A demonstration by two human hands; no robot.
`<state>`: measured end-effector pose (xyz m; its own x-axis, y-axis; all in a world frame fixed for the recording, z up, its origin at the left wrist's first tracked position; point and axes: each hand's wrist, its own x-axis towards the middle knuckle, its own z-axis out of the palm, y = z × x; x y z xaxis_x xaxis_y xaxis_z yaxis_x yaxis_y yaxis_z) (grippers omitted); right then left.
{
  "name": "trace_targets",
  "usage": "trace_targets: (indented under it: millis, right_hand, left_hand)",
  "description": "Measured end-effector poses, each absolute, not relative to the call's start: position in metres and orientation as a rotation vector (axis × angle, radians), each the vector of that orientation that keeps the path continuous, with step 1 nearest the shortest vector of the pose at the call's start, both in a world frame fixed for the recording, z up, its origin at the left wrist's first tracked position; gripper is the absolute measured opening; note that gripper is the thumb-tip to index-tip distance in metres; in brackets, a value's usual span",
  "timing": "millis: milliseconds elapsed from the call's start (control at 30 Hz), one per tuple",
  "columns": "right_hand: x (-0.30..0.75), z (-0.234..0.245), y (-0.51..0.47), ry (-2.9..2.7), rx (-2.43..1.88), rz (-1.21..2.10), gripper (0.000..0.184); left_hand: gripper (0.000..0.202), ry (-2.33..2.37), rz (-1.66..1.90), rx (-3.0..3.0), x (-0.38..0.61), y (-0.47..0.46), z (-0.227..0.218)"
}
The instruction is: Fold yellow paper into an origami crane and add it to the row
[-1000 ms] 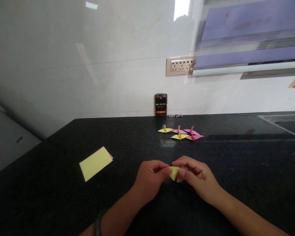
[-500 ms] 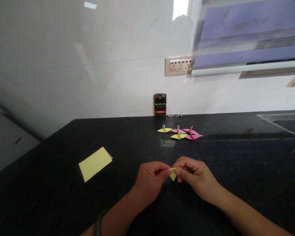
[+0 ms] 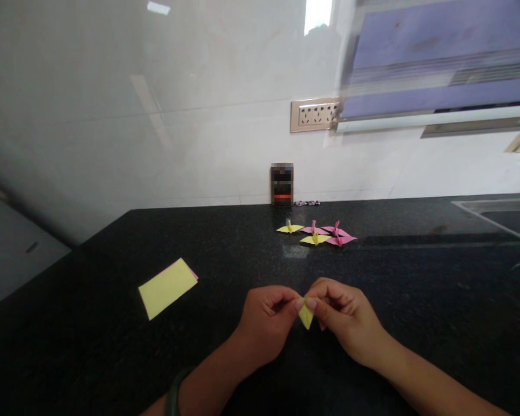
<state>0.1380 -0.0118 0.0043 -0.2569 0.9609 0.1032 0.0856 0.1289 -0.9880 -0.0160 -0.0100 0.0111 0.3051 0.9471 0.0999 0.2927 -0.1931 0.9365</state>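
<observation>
My left hand (image 3: 266, 320) and my right hand (image 3: 344, 318) meet just above the black counter (image 3: 91, 346), both pinching a small folded piece of yellow paper (image 3: 305, 316) between thumbs and fingertips. The paper's pointed tip hangs down between the two hands. Fingers of both hands are curled closed on it. A dark band sits on my left wrist.
A stack of yellow and pink paper sheets (image 3: 168, 287) lies to the left. Several folded yellow and pink paper cranes (image 3: 316, 234) stand farther back. A phone (image 3: 282, 184) leans against the white wall, below a socket strip (image 3: 315, 115). A sink edge (image 3: 498, 214) shows at right.
Both hands have shifted slightly toward me and down, and the yellow paper has turned so its tip points downward.
</observation>
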Motion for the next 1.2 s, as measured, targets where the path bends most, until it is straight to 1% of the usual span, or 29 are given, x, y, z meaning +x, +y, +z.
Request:
trace_targets:
  millis: [167, 300, 433, 700, 867, 1033, 1200]
  right_hand:
    - [0.137, 0.0, -0.009, -1.494, -1.095, 1.225, 0.019]
    - [0.137, -0.004, -0.004, -1.491, -1.071, 1.284, 0.021]
    - [0.135, -0.008, -0.003, -1.511, -1.078, 1.335, 0.018]
    - [0.139, -0.001, -0.009, -1.665, -1.134, 1.033, 0.02]
    - [0.139, -0.001, -0.007, -1.622, -1.087, 1.181, 0.024]
    - [0.137, -0.007, -0.004, -1.572, -1.14, 1.163, 0.027]
    - [0.135, -0.006, -0.003, -1.52, -1.084, 1.383, 0.023]
  left_hand:
    - [0.025, 1.135, 0.957, 1.602, -0.016, -0.005, 0.009]
    - [0.024, 1.179, 0.967, 1.602, -0.018, 0.0, 0.006]
    - [0.022, 1.227, 0.978, 1.653, -0.019, 0.0, 0.004]
    - [0.022, 1.18, 0.968, 1.622, -0.016, -0.004, 0.004]
    - [0.022, 1.184, 0.992, 1.544, -0.018, -0.001, 0.004]
    - [0.022, 1.16, 1.001, 1.516, -0.018, -0.001, 0.003]
    - [0.021, 1.202, 1.027, 1.553, -0.018, -0.002, 0.006]
